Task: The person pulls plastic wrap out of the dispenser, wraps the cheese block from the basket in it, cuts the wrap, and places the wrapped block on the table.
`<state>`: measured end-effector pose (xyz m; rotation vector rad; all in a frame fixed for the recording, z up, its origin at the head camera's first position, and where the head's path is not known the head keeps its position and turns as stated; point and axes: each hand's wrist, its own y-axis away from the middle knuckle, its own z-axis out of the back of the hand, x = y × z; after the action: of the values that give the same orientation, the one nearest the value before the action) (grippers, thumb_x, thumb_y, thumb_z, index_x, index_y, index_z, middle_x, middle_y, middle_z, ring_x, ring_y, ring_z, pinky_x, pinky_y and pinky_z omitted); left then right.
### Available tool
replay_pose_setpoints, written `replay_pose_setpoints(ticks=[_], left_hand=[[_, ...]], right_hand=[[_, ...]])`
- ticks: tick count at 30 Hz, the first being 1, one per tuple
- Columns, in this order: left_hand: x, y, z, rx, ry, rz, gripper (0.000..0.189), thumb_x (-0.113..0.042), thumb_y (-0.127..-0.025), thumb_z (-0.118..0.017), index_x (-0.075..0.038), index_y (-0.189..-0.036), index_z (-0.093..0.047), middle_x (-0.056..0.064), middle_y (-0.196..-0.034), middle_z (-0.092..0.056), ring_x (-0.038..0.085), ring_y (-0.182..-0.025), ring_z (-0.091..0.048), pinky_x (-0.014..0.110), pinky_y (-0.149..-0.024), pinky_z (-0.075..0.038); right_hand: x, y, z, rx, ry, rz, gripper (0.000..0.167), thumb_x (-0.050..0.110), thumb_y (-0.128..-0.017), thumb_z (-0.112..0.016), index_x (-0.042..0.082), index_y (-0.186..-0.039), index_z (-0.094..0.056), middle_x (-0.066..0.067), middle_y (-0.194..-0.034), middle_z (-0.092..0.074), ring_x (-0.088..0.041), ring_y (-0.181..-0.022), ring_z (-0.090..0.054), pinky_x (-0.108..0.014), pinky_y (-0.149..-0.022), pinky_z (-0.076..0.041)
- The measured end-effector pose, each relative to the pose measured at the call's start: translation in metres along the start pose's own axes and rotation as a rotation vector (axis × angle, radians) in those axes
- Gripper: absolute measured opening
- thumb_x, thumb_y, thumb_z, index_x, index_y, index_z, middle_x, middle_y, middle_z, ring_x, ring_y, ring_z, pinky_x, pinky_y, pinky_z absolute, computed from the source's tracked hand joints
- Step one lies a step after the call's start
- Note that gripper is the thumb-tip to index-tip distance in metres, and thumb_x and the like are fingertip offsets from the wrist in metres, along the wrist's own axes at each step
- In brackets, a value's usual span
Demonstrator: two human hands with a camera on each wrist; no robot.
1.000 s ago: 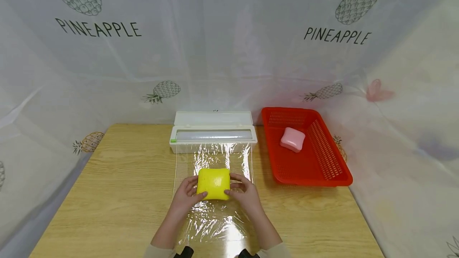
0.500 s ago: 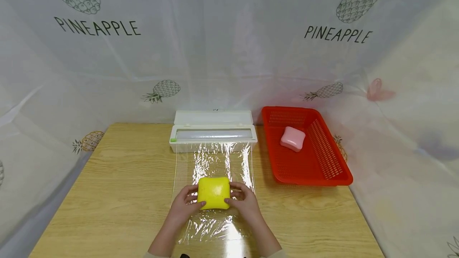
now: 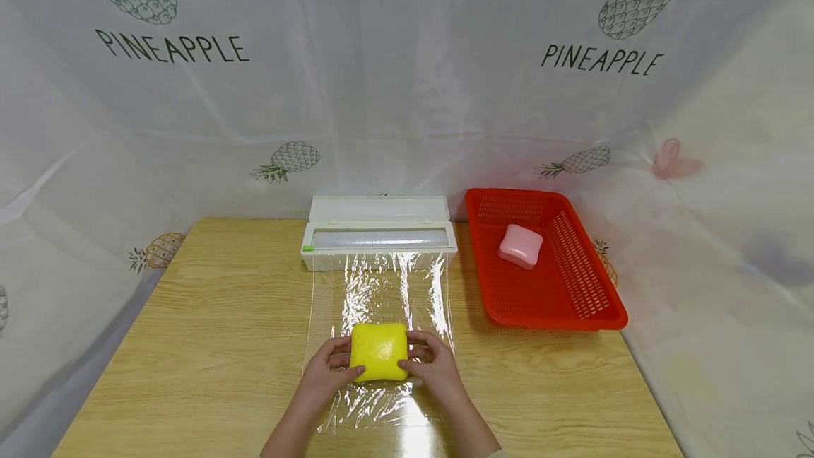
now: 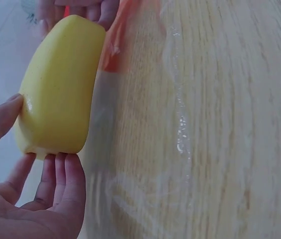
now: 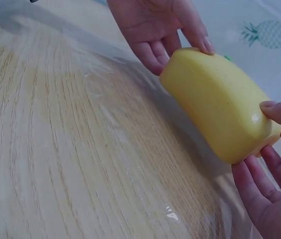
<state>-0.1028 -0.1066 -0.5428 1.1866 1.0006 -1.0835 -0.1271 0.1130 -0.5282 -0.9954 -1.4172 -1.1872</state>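
The yellow block (image 3: pixel 379 352) is moving away from the white film dispenser (image 3: pixel 381 225) toward the person: it is sitting farther out in front of it than a second ago, and more of the clear film (image 3: pixel 381 295) is showing between the two. Over the last half second it is shifting less, so the move is probably settling. The film is running from the dispenser over the bench (image 3: pixel 222 324), and the block is occupying a place above its nearer part, straight in front of the dispenser; whether it is touching the film or hanging just above, the views are not making clear. For the work in hand, this is likely adjusting the block's spot over the film, as nothing is being folded around it yet. To the dispenser's right, the pink block (image 3: pixel 520 246) is staying in the red basket (image 3: pixel 577 267). Both hands are holding the yellow block between them, the left hand (image 3: pixel 327 370) gripping its left side, the right hand (image 3: pixel 435 362) its right; thumbs are pressing near the corners farthest from the dispenser, fingers are bracing the sides, and the forearms are angling inward.
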Motion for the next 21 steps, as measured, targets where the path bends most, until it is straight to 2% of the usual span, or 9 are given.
replay_pose_setpoints(ticks=[8, 15, 21], left_hand=[[0.006, -0.003, 0.0, 0.008, -0.024, 0.008, 0.061, -0.001, -0.075, -0.081, 0.006, -0.129, -0.052, 0.016, -0.113, -0.06, 0.026, -0.096, -0.06, 0.027, -0.073, -0.055], [0.008, -0.003, -0.001, -0.006, -0.009, 0.003, 0.061, 0.002, -0.075, -0.08, 0.007, -0.129, -0.053, 0.016, -0.116, -0.058, 0.027, -0.096, -0.06, 0.027, -0.072, -0.055], [0.009, -0.004, 0.001, 0.007, -0.054, -0.008, 0.062, -0.001, -0.077, -0.08, 0.01, -0.132, -0.051, 0.019, -0.12, -0.058, 0.03, -0.101, -0.06, 0.029, -0.077, -0.056]], right_hand=[[-0.026, -0.01, 0.003, 0.0, -0.006, -0.041, 0.054, 0.002, -0.078, -0.078, 0.0, -0.129, -0.057, -0.012, -0.102, -0.062, -0.02, -0.092, -0.057, -0.03, -0.068, -0.057], [-0.03, -0.011, 0.0, -0.023, -0.014, -0.005, 0.056, -0.002, -0.077, -0.077, -0.003, -0.128, -0.056, -0.013, -0.116, -0.061, -0.022, -0.096, -0.059, -0.028, -0.073, -0.056], [-0.031, -0.012, 0.0, -0.025, 0.025, -0.008, 0.054, 0.002, -0.078, -0.078, -0.001, -0.128, -0.057, -0.013, -0.114, -0.061, -0.02, -0.094, -0.058, -0.027, -0.069, -0.055]])
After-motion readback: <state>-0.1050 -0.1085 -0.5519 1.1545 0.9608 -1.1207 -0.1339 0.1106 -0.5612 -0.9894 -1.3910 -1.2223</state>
